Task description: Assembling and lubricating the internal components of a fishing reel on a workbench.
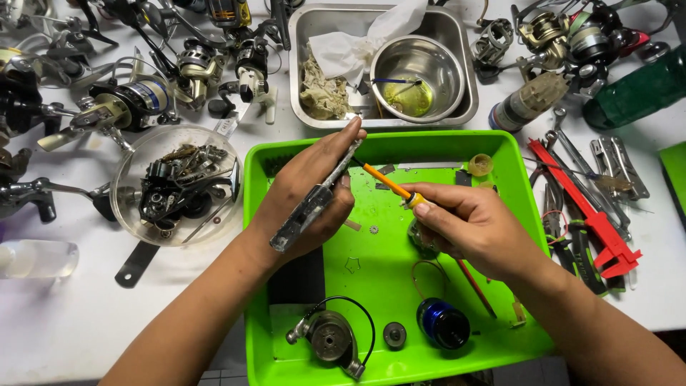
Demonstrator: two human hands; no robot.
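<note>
Left of bright green plastic tray [514, 214]: round clear plastic bowl [128, 168] of dark metal reel parts, on white table [64, 314]. Over tray's left half: left hand [307, 196], closed around long grey metal reel part [314, 196], held tilted. Over tray's middle: right hand [471, 225], pinching orange-handled thin tool [389, 186], tip at the grey part. At tray's near edge: silver rotor with black wire bail [332, 339], small dark gear [394, 334], blue metal spool [443, 323]. Behind tray: rectangular steel pan [304, 64] containing round steel bowl [421, 64] with yellow oil, plus rag. Right of tray: red plastic caliper [593, 214], pliers.
</note>
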